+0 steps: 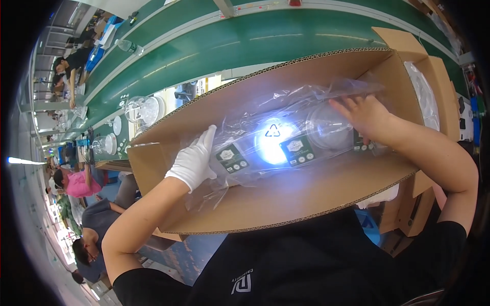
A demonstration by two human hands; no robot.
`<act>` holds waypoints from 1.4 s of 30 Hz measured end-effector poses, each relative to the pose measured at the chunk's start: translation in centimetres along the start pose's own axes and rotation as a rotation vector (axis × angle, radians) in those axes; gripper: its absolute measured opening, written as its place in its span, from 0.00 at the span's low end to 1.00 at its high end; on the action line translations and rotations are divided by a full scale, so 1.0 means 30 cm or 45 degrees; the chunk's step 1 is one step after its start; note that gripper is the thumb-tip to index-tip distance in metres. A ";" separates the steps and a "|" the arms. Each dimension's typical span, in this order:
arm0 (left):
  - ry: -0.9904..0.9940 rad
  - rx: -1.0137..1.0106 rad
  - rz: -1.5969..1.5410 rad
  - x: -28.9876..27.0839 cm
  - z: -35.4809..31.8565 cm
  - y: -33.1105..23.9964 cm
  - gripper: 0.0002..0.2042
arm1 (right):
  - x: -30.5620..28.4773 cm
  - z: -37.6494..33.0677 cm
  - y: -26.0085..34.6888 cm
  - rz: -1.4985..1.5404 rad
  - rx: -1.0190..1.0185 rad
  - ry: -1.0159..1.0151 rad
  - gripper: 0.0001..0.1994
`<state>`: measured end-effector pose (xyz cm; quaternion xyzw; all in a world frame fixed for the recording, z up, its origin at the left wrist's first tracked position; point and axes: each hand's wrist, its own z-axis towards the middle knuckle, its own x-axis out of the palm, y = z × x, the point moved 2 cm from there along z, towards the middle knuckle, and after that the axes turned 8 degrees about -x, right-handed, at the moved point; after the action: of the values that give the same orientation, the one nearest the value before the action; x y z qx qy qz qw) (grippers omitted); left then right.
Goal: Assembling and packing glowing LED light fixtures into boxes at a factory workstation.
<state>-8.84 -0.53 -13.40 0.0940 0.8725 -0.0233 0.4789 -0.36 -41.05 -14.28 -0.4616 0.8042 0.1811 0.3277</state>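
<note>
A long brown cardboard carton (pixel 306 191) stands open in front of me. Inside lies a clear plastic bag (pixel 240 120) with a black recycling mark, wrapped around several round clear items with dark green labels (pixel 298 150). One item, a glowing light (pixel 265 148), shines bright bluish white through the film. My left hand (pixel 194 160), in a white glove, rests with straight fingers against the bag's left end. Bare, my right hand (pixel 365 117) lies over the bag's right end with its fingers spread. Part of its thumb side is hard to make out.
Beyond the carton runs a green conveyor belt (pixel 265 46). Clear domed items (pixel 145 109) stand at the left, and a plastic bottle (pixel 128 47) lies farther off. More cardboard (pixel 441 97) is at the right. A person in pink (pixel 81 181) and others sit along the line.
</note>
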 end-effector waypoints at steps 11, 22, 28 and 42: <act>0.034 -0.196 0.359 0.037 0.009 0.062 0.61 | -0.099 -0.091 -0.046 0.363 -0.128 -0.164 0.56; -0.004 0.011 -0.074 -0.175 -0.022 -0.169 0.54 | -0.163 -0.058 -0.073 0.129 -0.025 -0.090 0.49; 0.087 -0.097 -0.259 -0.031 0.038 -0.089 0.61 | 0.004 0.041 -0.057 0.018 0.078 0.265 0.68; 0.039 -0.080 -0.311 -0.306 -0.192 -0.039 0.41 | -0.260 -0.367 -0.013 0.561 -0.138 -0.573 0.39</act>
<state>-9.04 -2.22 -2.63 -0.0275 0.8851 -0.0528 0.4617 -1.19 -42.93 -0.94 -0.2417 0.7813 0.3878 0.4251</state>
